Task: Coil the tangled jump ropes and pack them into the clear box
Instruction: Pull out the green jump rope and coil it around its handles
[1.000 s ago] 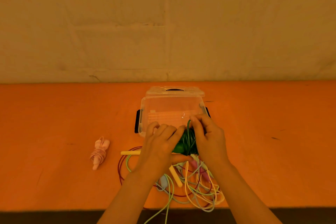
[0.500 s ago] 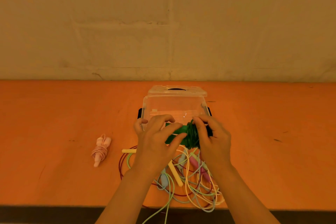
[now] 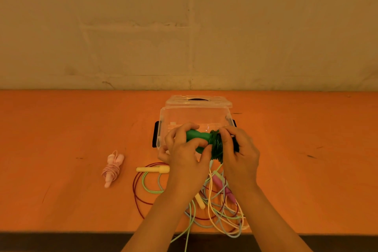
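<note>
Both hands hold the green coiled jump rope (image 3: pixel 212 143) above the near rim of the clear plastic box (image 3: pixel 196 116): left hand (image 3: pixel 184 149) fingers grasp its handles, right hand (image 3: pixel 237 149) fingers grasp the coil.

Both hands raised before the clear box (image 3: pixel 196 117) on the orange worktop (image 3: pixel 61 129): left hand (image 3: pixel 185 154) gripping the green jump rope (image 3: pixel 206 142) by its handles, right hand (image 3: pixel 238 152) pinching its wound cord. Tangled ropes (image 3: pixel 216 206) beneath; pink coiled rope (image 3: pixel 113 169) lying off left.
</note>
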{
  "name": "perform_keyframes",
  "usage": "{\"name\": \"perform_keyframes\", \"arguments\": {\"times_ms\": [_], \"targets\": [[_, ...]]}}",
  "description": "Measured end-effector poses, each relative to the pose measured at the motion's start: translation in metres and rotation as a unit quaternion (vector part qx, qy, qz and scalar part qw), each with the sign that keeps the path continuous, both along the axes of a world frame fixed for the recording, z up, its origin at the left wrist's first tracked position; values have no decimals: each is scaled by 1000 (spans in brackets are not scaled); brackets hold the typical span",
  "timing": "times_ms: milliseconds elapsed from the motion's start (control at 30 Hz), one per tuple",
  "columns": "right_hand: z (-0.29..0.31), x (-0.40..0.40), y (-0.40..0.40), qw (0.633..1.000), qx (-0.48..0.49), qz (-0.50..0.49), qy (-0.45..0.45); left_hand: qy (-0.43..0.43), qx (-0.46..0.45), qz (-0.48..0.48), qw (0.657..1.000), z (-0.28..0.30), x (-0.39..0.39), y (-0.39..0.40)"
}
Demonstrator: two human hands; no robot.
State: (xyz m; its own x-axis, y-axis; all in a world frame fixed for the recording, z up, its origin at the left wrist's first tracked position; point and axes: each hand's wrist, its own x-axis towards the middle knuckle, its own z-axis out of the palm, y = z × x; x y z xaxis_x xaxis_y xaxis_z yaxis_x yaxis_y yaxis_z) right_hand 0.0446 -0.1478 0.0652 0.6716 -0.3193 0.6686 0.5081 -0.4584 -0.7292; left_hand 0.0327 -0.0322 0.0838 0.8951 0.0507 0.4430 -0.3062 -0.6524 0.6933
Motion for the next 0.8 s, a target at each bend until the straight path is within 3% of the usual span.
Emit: {"name": "perform_keyframes", "arguments": {"times_ms": [233,533,700,800], "targets": [[0,-1,4,1000,26,7,3,38,-31,8,999,5,0,-1],[-2,-2,1,999,32,14,11,109,-136,-17,985,5,3,-2],[-2,-3,6,998,46,6,30,7,-1,29,1000,-2,0,-8],[-5,-3,7,998,49,13,42,10,35,41,998,-5,4,-8]]}}
